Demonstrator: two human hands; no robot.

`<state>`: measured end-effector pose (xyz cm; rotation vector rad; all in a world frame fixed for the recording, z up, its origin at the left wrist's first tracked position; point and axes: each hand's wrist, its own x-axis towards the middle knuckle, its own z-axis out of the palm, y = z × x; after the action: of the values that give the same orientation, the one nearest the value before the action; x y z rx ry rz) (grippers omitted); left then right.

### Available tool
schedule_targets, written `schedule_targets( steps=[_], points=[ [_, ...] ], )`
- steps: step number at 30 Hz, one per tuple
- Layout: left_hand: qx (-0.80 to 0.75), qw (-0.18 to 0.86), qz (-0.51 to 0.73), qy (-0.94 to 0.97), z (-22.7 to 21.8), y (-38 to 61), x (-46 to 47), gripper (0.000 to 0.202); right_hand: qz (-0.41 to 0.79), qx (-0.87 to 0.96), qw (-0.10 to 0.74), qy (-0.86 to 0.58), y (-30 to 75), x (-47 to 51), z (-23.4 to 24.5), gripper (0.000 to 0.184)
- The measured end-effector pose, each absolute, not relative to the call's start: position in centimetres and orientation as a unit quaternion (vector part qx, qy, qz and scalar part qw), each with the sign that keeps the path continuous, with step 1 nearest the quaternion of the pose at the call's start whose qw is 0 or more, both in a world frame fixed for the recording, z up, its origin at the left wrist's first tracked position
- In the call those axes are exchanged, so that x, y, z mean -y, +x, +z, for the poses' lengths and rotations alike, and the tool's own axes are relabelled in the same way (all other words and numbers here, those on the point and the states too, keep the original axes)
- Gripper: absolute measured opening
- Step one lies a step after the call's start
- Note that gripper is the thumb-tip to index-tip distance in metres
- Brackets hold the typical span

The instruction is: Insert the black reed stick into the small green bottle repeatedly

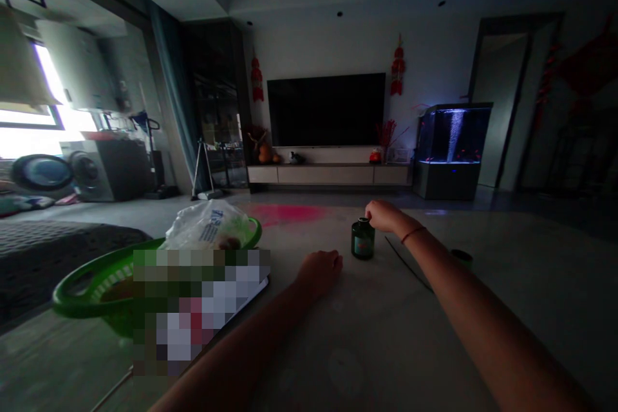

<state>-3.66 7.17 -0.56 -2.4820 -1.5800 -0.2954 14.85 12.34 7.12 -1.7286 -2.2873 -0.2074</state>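
Note:
A small dark green bottle [362, 241] stands on the pale table [367, 347] in front of me. My right hand [381, 215], with a red string at the wrist, reaches over the bottle with its fingers curled at the bottle's top. My left hand [319, 271] rests on the table as a loose fist, a little left of the bottle and apart from it. A thin dark stick [408, 264] lies on the table by my right forearm. A small dark cap [462, 256] sits to the right of that arm.
A green plastic basket [87, 293] with a plastic bag [207, 225] in it stands at the table's left. Across the dim room are a TV [326, 109], a low cabinet [328, 174], a lit fish tank [451, 138] and a washing machine [103, 170].

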Motion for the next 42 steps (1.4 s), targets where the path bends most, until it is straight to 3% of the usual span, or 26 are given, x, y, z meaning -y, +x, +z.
schedule_targets(
  steps=[6,10,21,32,42],
  points=[
    [0.526,0.093,-0.104,-0.839,-0.6,-3.7,-7.2,0.038,-0.003,0.816,0.193,-0.545,15.4,-11.8,8.0,0.031],
    [0.526,0.095,-0.104,-0.839,-0.7,-3.7,-7.3,0.039,0.029,0.823,0.175,-0.54,15.0,-11.3,8.2,0.03],
    [0.53,0.091,-0.099,-0.837,-0.6,-3.7,-7.2,0.039,-0.086,0.794,0.168,-0.578,14.4,-11.4,7.7,0.021],
    [0.539,0.089,-0.094,-0.832,-0.4,-3.7,-7.0,0.038,-0.075,0.764,0.095,-0.634,13.6,-13.0,8.8,0.022],
    [0.542,0.087,-0.093,-0.83,-0.4,-3.6,-6.9,0.039,-0.133,0.749,0.025,-0.649,9.8,-13.4,9.9,0.041]
  ],
)
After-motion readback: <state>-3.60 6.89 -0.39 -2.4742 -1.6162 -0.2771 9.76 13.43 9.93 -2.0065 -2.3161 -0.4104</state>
